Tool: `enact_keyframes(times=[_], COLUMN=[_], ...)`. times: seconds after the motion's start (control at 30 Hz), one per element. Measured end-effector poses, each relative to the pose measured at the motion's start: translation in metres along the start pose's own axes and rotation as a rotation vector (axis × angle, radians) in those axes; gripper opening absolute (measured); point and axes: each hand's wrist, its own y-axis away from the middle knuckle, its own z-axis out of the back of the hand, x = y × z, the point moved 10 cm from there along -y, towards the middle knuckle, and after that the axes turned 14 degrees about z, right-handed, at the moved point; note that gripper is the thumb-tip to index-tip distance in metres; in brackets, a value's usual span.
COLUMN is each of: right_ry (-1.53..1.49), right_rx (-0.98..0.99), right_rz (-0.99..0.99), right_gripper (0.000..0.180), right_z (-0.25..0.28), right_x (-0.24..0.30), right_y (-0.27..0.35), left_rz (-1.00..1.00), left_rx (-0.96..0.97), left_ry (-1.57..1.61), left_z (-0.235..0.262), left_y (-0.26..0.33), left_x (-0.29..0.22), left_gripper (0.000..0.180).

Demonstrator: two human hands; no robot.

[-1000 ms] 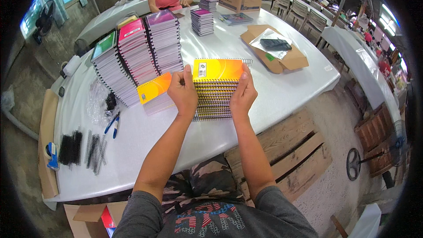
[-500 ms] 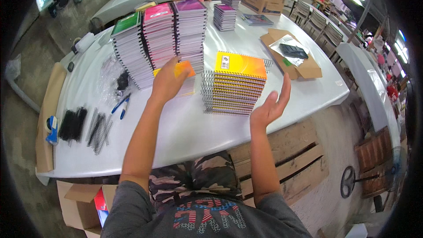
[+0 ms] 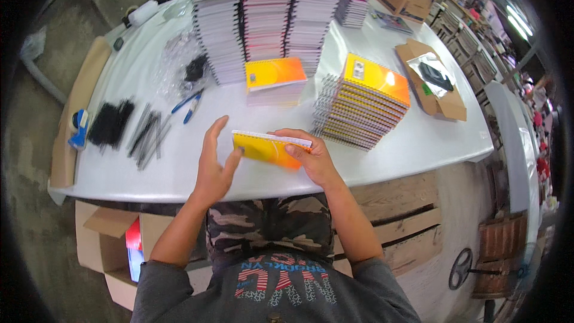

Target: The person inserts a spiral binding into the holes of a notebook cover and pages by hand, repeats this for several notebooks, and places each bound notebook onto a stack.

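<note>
My right hand (image 3: 315,160) grips a small yellow-and-orange notebook (image 3: 263,148) at its right end, thumb on the cover. A row of small holes or teeth runs along its far edge, where white paper shows. Beside its left end, my left hand (image 3: 215,164) is open, fingers apart, with nothing held. Farther back lies a low stack of similar yellow-orange notebooks (image 3: 276,74), the top cover slightly raised. To the right stands a taller stack of coil-bound yellow notebooks (image 3: 373,98), loose coil ends sticking out at its left side.
Tall stacks of green (image 3: 218,36), pink (image 3: 269,21) and purple (image 3: 311,21) notebooks stand behind. Black coils (image 3: 112,122), grey coils (image 3: 148,134), blue-handled pliers (image 3: 191,107) and a blue tape dispenser (image 3: 79,130) lie left. An opened cardboard piece (image 3: 451,109) lies right.
My left hand has drawn back from the low stack toward me. My right hand has moved left and now holds a yellow-orange notebook. The head view has shifted.
</note>
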Motion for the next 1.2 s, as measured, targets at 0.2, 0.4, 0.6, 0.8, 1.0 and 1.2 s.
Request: enact_keyframes(times=[0.2, 0.4, 0.6, 0.8, 1.0, 1.2], right_ry=[0.158, 0.301, 0.331, 0.288, 0.272, 0.341], right_rx=[0.006, -0.001, -0.011, -0.021, -0.031, -0.005], right_rz=[-0.127, -0.175, -0.074, -0.087, -0.085, -0.076], right_gripper=[0.033, 0.030, 0.027, 0.028, 0.029, 0.031], right_z=[-0.011, 0.003, -0.008, -0.007, -0.004, -0.004], right_x=[-0.054, -0.060, -0.055, -0.056, -0.054, -0.054], right_y=[0.008, 0.020, 0.012, 0.013, 0.015, 0.014], left_rz=[0.525, 0.116, 0.557, 0.544, 0.653, 0.568], left_rx=[0.405, 0.081, -0.307, -0.281, -0.106, -0.276], left_ry=[0.547, -0.457, -0.994, -0.783, -0.744, -0.589], left_z=[-0.073, -0.018, 0.117, 0.130, 0.110, 0.142], left_y=[0.016, -0.019, -0.069, -0.084, -0.083, -0.097], left_x=[0.097, 0.096, 0.211, 0.242, 0.237, 0.230], left_gripper=[0.039, 0.033, 0.029, 0.033, 0.035, 0.032])
